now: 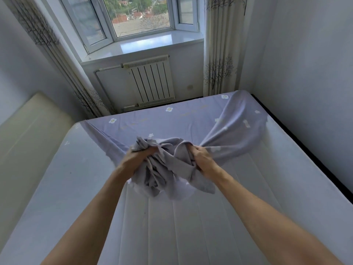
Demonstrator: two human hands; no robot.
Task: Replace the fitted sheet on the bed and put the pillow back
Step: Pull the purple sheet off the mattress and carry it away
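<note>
Both hands, left (136, 159) and right (202, 159), clutch a bunched wad of the lilac sheet (168, 169) above the bare mattress (191, 226), each grip closed round the gathered cloth. The rest of the sheet stretches from the wad to the far edge of the bed, lying flat there. Beyond stand a radiator (152, 83), a window (141, 14) and curtains (221, 54); a cream headboard (28, 131) is at left.
</note>
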